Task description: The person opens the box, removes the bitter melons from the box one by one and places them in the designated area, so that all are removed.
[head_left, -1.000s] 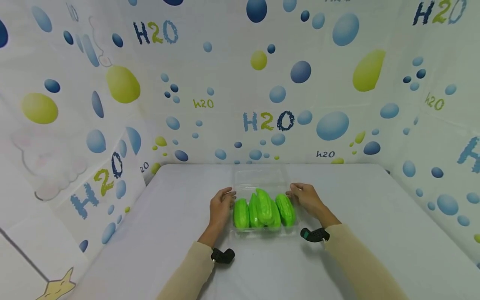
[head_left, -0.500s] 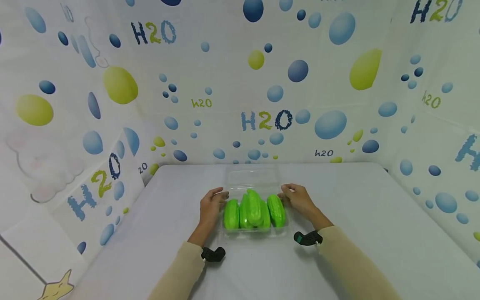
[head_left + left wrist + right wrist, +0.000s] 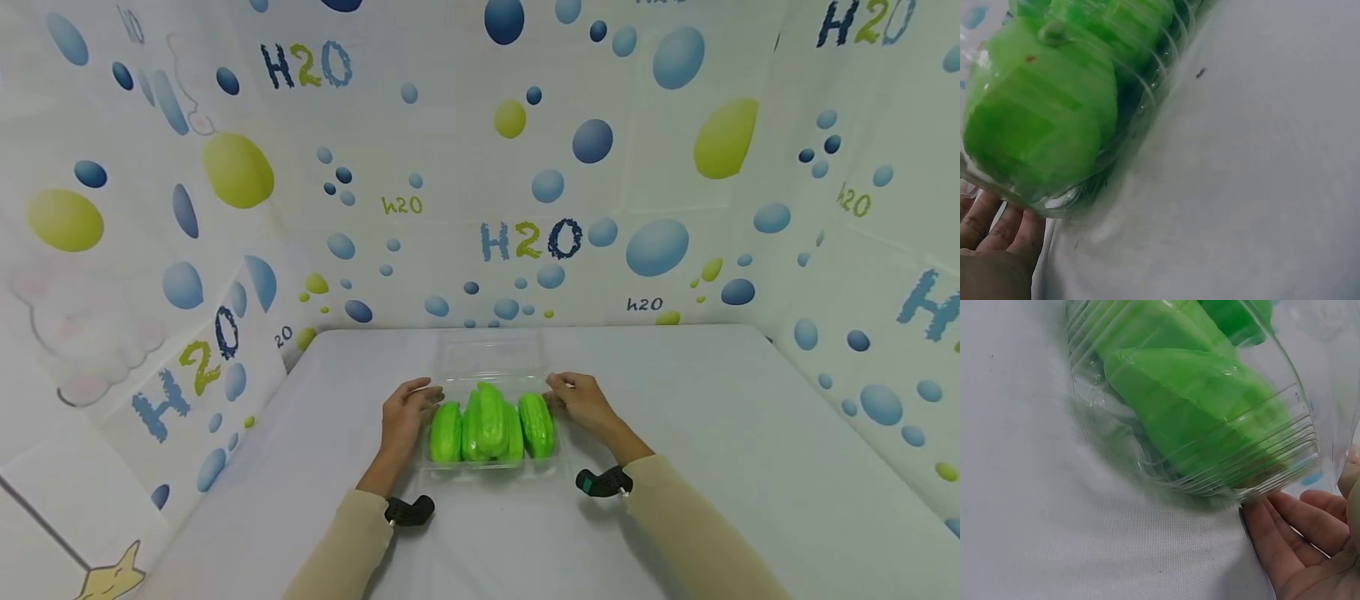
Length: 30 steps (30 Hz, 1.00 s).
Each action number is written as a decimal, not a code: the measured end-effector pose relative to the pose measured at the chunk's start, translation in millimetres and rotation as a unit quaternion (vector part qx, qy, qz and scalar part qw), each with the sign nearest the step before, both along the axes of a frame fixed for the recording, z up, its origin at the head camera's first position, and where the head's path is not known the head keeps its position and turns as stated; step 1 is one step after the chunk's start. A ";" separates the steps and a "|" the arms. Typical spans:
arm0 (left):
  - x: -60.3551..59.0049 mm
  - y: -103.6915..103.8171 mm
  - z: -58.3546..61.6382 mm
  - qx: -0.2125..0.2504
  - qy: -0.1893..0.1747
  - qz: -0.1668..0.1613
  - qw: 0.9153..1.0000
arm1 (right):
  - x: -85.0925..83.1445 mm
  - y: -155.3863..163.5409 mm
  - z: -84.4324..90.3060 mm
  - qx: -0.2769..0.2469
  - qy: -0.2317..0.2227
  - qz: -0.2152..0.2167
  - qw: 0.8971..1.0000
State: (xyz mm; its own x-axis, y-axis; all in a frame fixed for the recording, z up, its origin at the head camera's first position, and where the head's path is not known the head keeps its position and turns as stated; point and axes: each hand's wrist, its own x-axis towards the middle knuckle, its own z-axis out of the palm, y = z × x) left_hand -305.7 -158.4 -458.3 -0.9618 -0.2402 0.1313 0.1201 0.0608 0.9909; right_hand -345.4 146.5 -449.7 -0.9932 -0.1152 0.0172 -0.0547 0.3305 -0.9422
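The clear box (image 3: pixel 491 467) hides both hands' fingertips from the head view, and the wrist views crop the hands.

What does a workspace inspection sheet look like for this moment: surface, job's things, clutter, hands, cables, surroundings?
Surface: pale grey cloth-covered table, a few small dark specks.
Job's things: clear ribbed plastic clamshell box with its lid open toward the far side, holding bright green ridged gourd-shaped vegetables, piled together.
Clutter: nothing seen.
Hands: left hand at the box's left end, right hand at its right end, fingers touching the box wall; whether they grip it cannot be told.
Cables: nothing seen; black wrist-worn cameras only.
Surroundings: white walls printed with blue and green bubbles and "H2O" lettering.
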 end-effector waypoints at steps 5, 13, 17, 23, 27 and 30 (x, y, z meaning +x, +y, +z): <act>0.3 -3.4 -2.0 0.028 0.010 -0.008 1.000 | 0.9 -2.3 1.6 0.000 0.006 0.006 1.000; -0.5 -5.5 -4.6 0.065 0.009 -0.023 0.998 | 0.1 -5.1 5.4 0.049 0.022 -0.018 0.998; 0.6 -6.5 -6.3 0.083 0.005 -0.025 0.996 | 1.3 -6.5 6.5 0.078 0.017 -0.024 0.997; 4.5 -5.9 -5.2 0.087 0.003 -0.030 0.996 | 7.5 -11.6 18.4 0.111 0.043 -0.051 0.992; 6.2 -5.5 -3.4 0.082 0.007 -0.033 0.996 | 13.7 -20.9 36.3 0.107 0.063 -0.060 0.990; 5.6 -5.9 -2.4 0.083 0.010 -0.036 0.996 | 19.9 -30.1 49.7 0.104 0.070 -0.056 0.991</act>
